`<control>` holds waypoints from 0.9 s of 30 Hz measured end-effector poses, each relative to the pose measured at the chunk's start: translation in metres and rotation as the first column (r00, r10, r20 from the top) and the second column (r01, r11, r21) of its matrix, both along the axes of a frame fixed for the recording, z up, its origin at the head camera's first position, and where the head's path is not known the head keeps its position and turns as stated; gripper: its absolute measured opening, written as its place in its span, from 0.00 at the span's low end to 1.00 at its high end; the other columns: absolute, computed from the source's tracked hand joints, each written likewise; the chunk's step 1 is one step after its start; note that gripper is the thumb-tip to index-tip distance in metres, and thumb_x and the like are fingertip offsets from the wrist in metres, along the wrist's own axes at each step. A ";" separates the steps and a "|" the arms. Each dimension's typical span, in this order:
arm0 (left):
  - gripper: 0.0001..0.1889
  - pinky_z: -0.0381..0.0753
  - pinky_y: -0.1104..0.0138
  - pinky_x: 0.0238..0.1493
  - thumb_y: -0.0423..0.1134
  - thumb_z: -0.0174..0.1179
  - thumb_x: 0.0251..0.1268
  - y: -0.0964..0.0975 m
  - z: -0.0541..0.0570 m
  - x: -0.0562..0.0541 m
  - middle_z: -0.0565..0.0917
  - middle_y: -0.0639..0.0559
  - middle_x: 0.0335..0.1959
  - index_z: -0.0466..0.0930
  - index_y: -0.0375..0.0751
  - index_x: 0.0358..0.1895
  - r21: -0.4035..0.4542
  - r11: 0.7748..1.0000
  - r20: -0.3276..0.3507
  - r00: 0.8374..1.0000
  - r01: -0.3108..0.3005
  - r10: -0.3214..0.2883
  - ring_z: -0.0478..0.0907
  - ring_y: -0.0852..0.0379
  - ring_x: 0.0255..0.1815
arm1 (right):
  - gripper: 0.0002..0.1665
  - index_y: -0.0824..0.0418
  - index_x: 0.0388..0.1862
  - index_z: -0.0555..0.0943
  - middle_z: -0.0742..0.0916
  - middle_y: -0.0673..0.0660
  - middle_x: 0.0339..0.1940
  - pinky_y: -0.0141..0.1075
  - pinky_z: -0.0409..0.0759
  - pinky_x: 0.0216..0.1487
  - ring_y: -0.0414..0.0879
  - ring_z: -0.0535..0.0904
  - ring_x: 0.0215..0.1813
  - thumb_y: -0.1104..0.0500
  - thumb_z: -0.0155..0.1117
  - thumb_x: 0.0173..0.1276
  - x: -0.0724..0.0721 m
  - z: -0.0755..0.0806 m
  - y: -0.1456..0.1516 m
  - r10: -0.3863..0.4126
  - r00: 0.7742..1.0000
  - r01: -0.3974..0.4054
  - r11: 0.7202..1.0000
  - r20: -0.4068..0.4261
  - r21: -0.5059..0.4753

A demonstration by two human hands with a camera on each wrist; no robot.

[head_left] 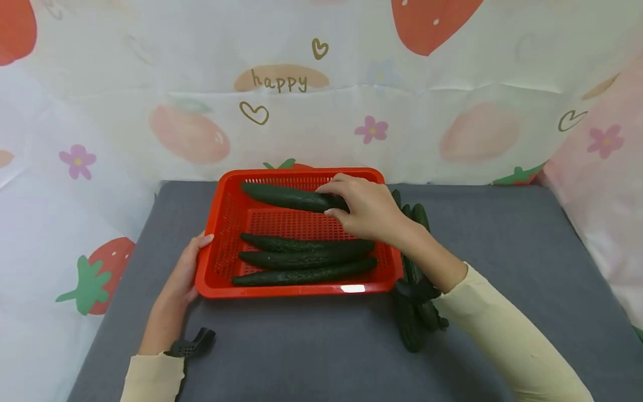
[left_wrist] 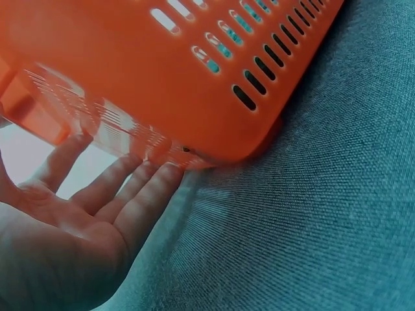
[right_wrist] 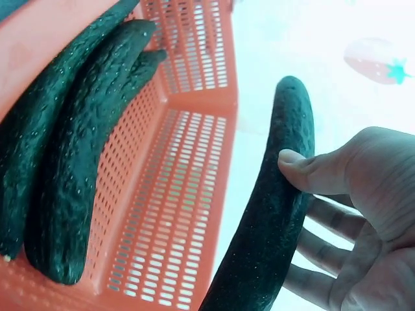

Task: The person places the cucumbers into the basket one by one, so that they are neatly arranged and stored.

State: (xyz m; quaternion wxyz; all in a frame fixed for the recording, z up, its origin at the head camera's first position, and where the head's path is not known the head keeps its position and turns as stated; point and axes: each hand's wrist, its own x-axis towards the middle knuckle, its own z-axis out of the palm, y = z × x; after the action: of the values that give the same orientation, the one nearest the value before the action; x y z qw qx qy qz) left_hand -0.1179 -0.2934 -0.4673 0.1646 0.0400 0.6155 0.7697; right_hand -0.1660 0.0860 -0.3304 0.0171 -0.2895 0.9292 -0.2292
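Observation:
My right hand (head_left: 369,206) grips a dark green cucumber (head_left: 286,196) near its right end, thumb on one side and fingers on the other. The cucumber lies level over the back part of a red plastic basket (head_left: 301,290). In the right wrist view, the held cucumber (right_wrist: 272,207) overlaps the pale backdrop beside the basket wall. Three more cucumbers (head_left: 306,258) lie side by side in the front of the basket. My left hand (head_left: 186,268) holds the basket's left side, thumb at the rim. The left wrist view shows its fingers (left_wrist: 146,201) against the slotted outer wall.
Several cucumbers (head_left: 409,324) lie on the grey tabletop (head_left: 502,251) right of the basket, partly hidden under my right forearm. A printed cloth (head_left: 201,72) with strawberries and hearts hangs behind the table, close to the basket's back rim.

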 end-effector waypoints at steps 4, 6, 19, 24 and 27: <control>0.18 0.88 0.70 0.50 0.51 0.38 0.88 0.001 0.001 0.000 0.84 0.61 0.52 0.63 0.53 0.71 -0.001 1.000 0.031 0.999 -0.011 0.011 0.85 0.66 0.48 | 0.29 0.55 0.73 0.78 0.81 0.56 0.72 0.49 0.86 0.54 0.53 0.82 0.66 0.50 0.68 0.76 -0.001 0.000 -0.003 -0.021 0.998 0.022 0.999 0.053 -0.027; 0.19 0.88 0.70 0.51 0.51 0.39 0.88 0.002 0.001 -0.002 0.83 0.61 0.54 0.62 0.53 0.72 0.003 1.000 0.043 0.999 -0.013 0.013 0.85 0.66 0.49 | 0.32 0.55 0.75 0.76 0.78 0.57 0.75 0.52 0.86 0.57 0.55 0.79 0.71 0.47 0.67 0.77 0.000 -0.001 -0.001 -0.041 0.997 0.043 0.999 0.061 -0.030; 0.20 0.87 0.70 0.51 0.52 0.39 0.87 0.003 0.001 -0.003 0.82 0.60 0.54 0.62 0.53 0.72 -0.021 0.999 0.036 0.999 -0.027 0.027 0.83 0.65 0.50 | 0.29 0.57 0.73 0.78 0.79 0.60 0.73 0.55 0.87 0.53 0.58 0.83 0.64 0.48 0.66 0.77 0.009 -0.017 0.032 -0.099 0.991 0.103 0.994 0.086 -0.039; 0.20 0.87 0.70 0.51 0.52 0.39 0.87 0.002 0.000 -0.001 0.82 0.60 0.55 0.61 0.54 0.74 -0.028 0.999 0.033 0.999 -0.030 0.031 0.83 0.66 0.50 | 0.27 0.57 0.71 0.79 0.81 0.60 0.69 0.55 0.86 0.53 0.56 0.83 0.65 0.50 0.65 0.78 0.012 -0.020 0.044 -0.127 0.988 0.134 0.988 0.083 -0.076; 0.20 0.87 0.70 0.50 0.52 0.38 0.87 0.001 -0.001 0.000 0.83 0.60 0.53 0.62 0.53 0.72 -0.026 0.999 0.022 0.999 -0.027 0.028 0.84 0.66 0.48 | 0.27 0.57 0.72 0.79 0.81 0.60 0.69 0.56 0.86 0.53 0.58 0.82 0.65 0.50 0.64 0.78 0.013 -0.019 0.051 -0.150 0.984 0.159 0.983 0.096 -0.089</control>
State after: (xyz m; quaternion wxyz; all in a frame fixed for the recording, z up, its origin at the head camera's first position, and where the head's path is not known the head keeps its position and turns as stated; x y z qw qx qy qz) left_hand -0.1182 -0.2927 -0.4685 0.1611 0.0209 0.6239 0.7645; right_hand -0.1532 0.1369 -0.3496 0.0264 -0.2065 0.9351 -0.2869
